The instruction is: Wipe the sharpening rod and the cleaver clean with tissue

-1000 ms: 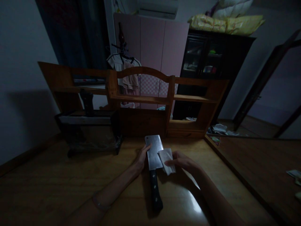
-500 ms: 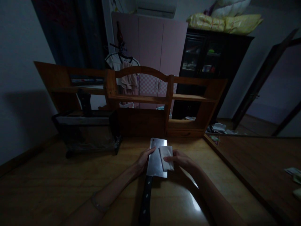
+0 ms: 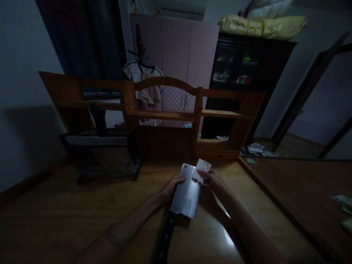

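Note:
A cleaver (image 3: 186,198) with a broad steel blade and a black riveted handle points away from me above the wooden tabletop (image 3: 123,216). My left hand (image 3: 171,187) grips the blade by its left edge, thumb on the flat and the other fingers underneath. In my right hand (image 3: 213,179) is a folded white tissue (image 3: 202,169), pinched between thumb and fingers. The tissue lies against the far right part of the blade, near its edge. My right fingertips behind the tissue are hidden.
A knife block (image 3: 101,157) with a black-handled knife (image 3: 99,119) in it stands on the left. Behind it runs a wooden shelf unit (image 3: 165,116) along the far side. At the right, a raised wooden edge (image 3: 277,198) borders the tabletop.
My right hand has slid the tissue up the blade toward its far right corner. The cleaver has tilted, its handle swinging left and its tip slightly right.

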The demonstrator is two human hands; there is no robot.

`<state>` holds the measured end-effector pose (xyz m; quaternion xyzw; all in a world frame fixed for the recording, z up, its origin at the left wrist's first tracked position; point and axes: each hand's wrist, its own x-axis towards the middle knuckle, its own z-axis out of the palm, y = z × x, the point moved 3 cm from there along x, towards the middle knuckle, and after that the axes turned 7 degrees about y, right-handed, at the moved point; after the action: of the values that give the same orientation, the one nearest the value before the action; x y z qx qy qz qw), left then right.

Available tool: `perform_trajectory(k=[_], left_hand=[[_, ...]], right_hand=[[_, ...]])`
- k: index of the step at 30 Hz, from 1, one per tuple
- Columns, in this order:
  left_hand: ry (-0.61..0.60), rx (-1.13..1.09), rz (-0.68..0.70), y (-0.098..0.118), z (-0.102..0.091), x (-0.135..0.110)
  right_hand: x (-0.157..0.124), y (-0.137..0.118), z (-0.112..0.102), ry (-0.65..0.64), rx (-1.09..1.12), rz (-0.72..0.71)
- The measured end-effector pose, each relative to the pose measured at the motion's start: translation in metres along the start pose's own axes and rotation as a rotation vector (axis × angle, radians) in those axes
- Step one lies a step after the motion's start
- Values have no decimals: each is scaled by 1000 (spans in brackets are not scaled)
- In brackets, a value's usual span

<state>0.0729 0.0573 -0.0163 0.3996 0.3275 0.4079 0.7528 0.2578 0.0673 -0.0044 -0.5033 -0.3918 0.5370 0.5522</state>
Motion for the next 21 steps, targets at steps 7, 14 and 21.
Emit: perform_trajectory(k=[7, 14, 21], left_hand=[[-11, -87, 19, 0, 3, 0], [150, -87, 11, -2, -3, 3], [272, -66, 89, 0, -13, 9]], right_hand=[[10, 9, -6, 84, 78, 48], [-5, 5, 13, -103, -30, -21], [-15, 6, 24, -311, -132, 56]])
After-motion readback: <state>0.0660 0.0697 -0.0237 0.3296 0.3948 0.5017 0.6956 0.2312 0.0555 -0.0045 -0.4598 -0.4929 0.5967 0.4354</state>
